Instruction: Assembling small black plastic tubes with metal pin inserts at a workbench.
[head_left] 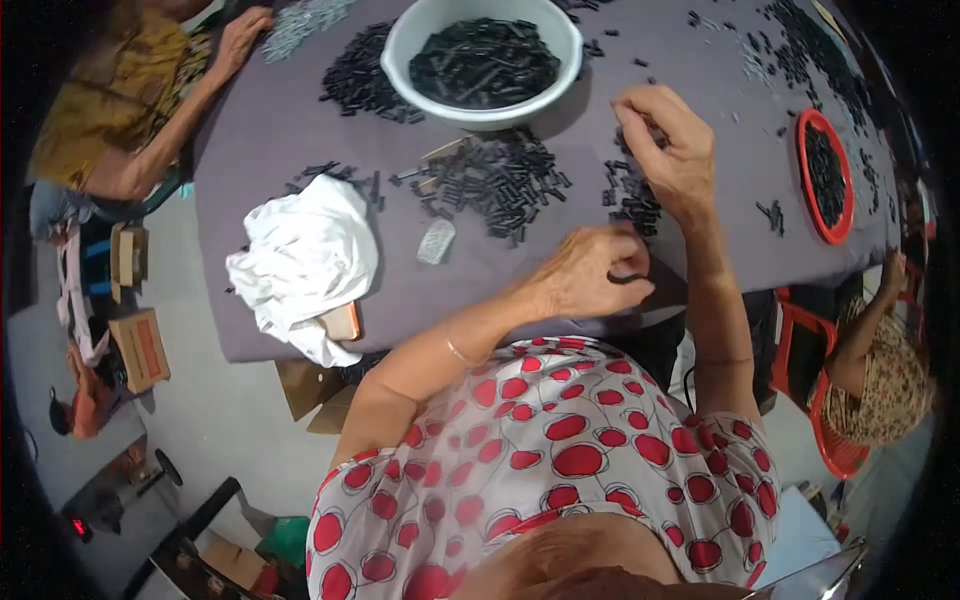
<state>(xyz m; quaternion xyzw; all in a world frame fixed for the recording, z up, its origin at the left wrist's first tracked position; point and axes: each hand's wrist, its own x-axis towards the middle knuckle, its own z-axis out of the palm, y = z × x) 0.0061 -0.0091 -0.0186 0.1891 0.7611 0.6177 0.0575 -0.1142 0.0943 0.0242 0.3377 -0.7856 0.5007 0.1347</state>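
Observation:
My left hand (603, 272) is closed near the table's front edge, its fingers curled toward the thumb. A small black piece (628, 279) shows between them. Farther right, my right hand (672, 150) is bent over a small heap of short black tube-like pieces (632, 200), fingers and thumb drawn together. Whatever its fingertips hold is hidden or too small to make out. Left of my hands lies a larger loose pile of the same black pieces (505, 185). Beyond it stands a pale round basin (395, 75) filled with more of them.
A bunched white cloth (305, 240) covers part of an orange-edged object (342, 322) at the table's left. A small clear packet (436, 242) lies near the pile. A red tray (848, 205) holds black pieces at right. Other people sit left, one hand (240, 35) on the table, and right.

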